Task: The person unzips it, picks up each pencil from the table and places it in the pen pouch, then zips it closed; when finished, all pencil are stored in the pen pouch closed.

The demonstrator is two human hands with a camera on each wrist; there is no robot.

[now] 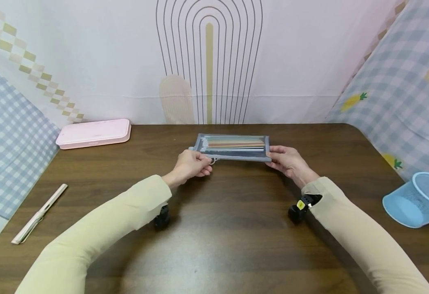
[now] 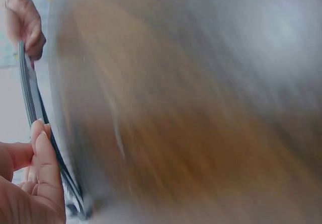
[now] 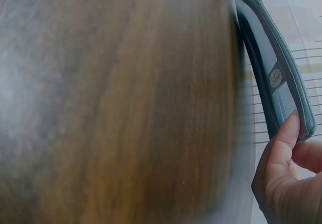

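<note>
A flat see-through zip pencil case (image 1: 232,155) with grey-blue edging is held at the far middle of the table, with several slender pencil-like sticks (image 1: 232,144) inside. At its near left corner, my left hand (image 1: 192,164) pinches the zipper pull (image 1: 213,161), a small ring at the fingertips. My right hand (image 1: 287,163) grips the right end, thumb and fingers on opposite faces. The right wrist view shows that right hand (image 3: 284,178) on the case's end, near a round label (image 3: 275,78). In the left wrist view, the left hand (image 2: 35,189) partly covers the zipped edge (image 2: 27,90).
A pink pencil box (image 1: 94,133) lies at the back left of the brown table (image 1: 229,245). Nearer on the left is a slim whitish item (image 1: 39,214) resembling a folded fan. A light blue mesh bin (image 1: 409,204) is at the right edge. Patterned cloth (image 1: 291,61) hangs behind.
</note>
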